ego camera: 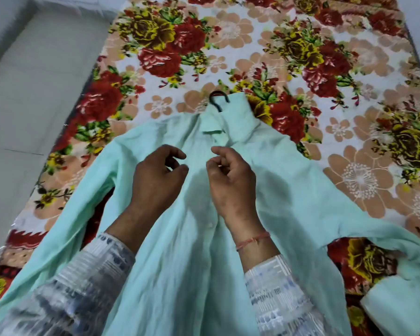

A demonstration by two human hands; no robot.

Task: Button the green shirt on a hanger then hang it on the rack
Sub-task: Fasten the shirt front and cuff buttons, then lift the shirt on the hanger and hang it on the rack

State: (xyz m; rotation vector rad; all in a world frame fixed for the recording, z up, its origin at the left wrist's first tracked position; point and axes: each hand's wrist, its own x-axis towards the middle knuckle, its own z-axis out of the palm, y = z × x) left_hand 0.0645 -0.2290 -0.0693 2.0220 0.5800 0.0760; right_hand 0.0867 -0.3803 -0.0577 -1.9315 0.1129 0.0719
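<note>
A: Step in hand?
B: Buttoning. The green shirt [289, 190] lies flat on the floral blanket [301, 57], with the hanger hook [218, 99] out at the collar.
A: Hands?
B: Left hand [158, 175] and right hand [230, 175] are over the chest placket, fingers curled — whether either pinches cloth, cannot tell.
A: Next?
B: Likely pinch both edges and pair a button with its hole — one button [210, 225] shows between the wrists.

You're in a home, a bedroom by the look of it: you lean over a bed [364, 30] spread with a plush blanket [240, 57] of red and yellow roses, with pale tiled floor [29, 117] alongside.
</note>
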